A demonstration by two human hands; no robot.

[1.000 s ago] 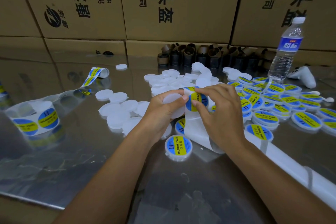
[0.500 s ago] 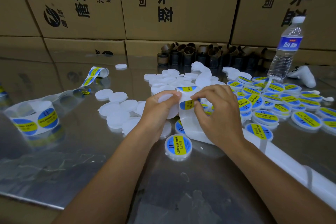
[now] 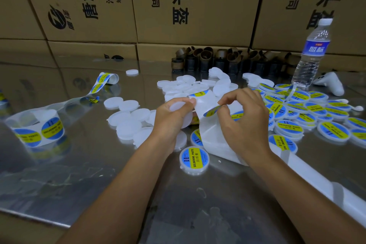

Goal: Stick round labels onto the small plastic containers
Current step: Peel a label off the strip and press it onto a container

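Nearest on the shiny worktop (image 3: pixel 111 188) lies one finished container (image 3: pixel 194 159), a blue-and-yellow label on its lid. Just behind it the left hand (image 3: pixel 171 123) grips a blank white container (image 3: pixel 176 106), the thumb pinning the top of the backing strip (image 3: pixel 213 140) against it. The right hand (image 3: pixel 244 125) pinches a round label (image 3: pixel 211 111) between thumb and forefinger. The label is partly lifted off the strip and not yet on the container.

Left of the hands lie blank containers (image 3: pixel 128 123), with more beyond them. To the right spreads a heap of labelled containers (image 3: pixel 309 114). A label roll (image 3: pixel 37 130) stands at far left.

Farther back are empty cardboard cores (image 3: pixel 208 59), a water bottle (image 3: pixel 311 55) and stacked cartons (image 3: pixel 198 6).

I judge the job roughly half done, with a good many blanks left.
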